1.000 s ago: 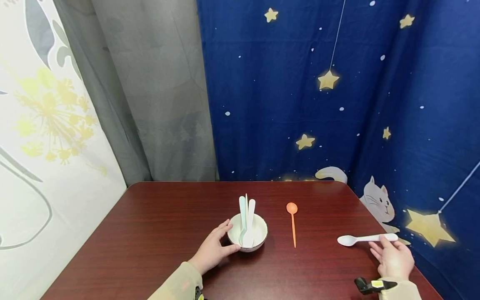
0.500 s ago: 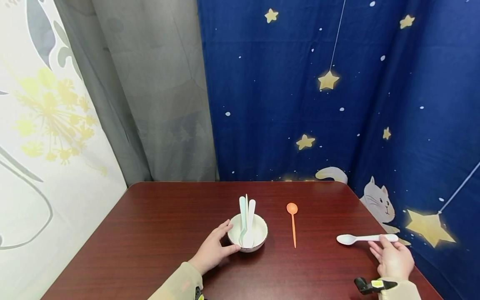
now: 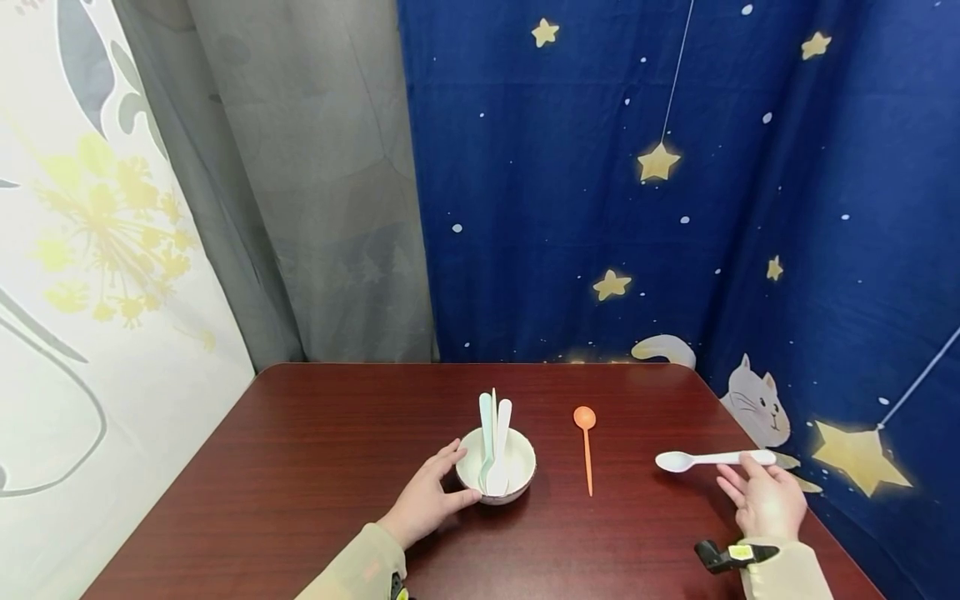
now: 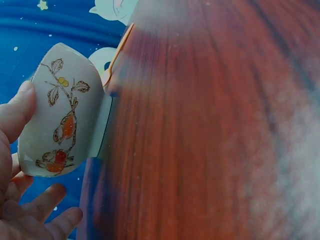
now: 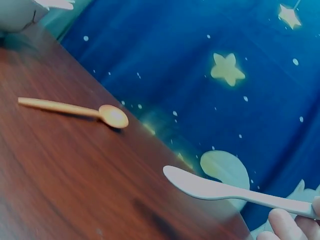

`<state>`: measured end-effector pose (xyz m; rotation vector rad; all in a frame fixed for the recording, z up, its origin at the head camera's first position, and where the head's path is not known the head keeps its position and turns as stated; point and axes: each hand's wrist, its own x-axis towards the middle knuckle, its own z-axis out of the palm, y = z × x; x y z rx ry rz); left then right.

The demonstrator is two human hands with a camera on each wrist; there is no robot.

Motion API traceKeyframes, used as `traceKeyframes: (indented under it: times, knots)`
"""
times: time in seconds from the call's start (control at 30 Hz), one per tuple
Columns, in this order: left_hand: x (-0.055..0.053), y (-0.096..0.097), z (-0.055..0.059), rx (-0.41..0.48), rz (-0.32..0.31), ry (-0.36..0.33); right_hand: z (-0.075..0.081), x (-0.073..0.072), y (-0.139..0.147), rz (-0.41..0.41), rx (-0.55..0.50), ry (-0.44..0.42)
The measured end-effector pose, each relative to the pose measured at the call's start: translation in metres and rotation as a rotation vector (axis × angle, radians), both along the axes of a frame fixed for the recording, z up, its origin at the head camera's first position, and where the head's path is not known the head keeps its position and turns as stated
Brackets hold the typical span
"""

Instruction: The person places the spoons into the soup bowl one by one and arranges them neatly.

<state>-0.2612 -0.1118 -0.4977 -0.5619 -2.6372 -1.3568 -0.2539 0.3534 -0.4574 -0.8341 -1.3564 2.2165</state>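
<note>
My left hand (image 3: 426,493) holds the rim of a small bowl (image 3: 521,454), thumb on the near side and fingers on the left. Fruit and leaves are painted on the bowl's outside (image 4: 75,110), as the left wrist view shows. A mint-green utensil (image 3: 486,421), a thin pale one and a white spoon (image 3: 499,458) lean inside it. Farther right, my right hand (image 3: 772,504) pinches the handle of another white spoon (image 3: 678,462). In the right wrist view this spoon (image 5: 210,190) is held above the table, its bowl end pointing left.
Between the bowl and the right hand, an orange spoon (image 3: 587,442) lies on the dark red wooden table (image 3: 337,433). A blue star-patterned curtain (image 3: 525,250) hangs behind the table, with a grey one (image 3: 337,208) to its left.
My right hand has moved left and slightly away from me, carrying the white spoon. The left hand and the small bowl look unmoved.
</note>
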Motion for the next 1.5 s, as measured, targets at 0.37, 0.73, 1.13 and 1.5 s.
traceKeyframes:
  times: [0.37,0.73,1.13,1.5]
  knots:
    - [-0.001,0.0,-0.002,-0.006,0.002,0.016,0.014,-0.016,-0.037,0.098,0.076,0.01]
    - [-0.001,0.001,-0.002,-0.003,0.002,0.015,0.028,-0.033,-0.075,0.177,0.148,0.069]
    - [0.0,0.0,-0.001,-0.003,0.006,0.003,0.039,-0.048,-0.113,0.286,0.189,0.103]
    - [0.0,0.0,-0.001,-0.008,0.009,0.005,0.046,-0.057,-0.148,0.386,0.195,0.133]
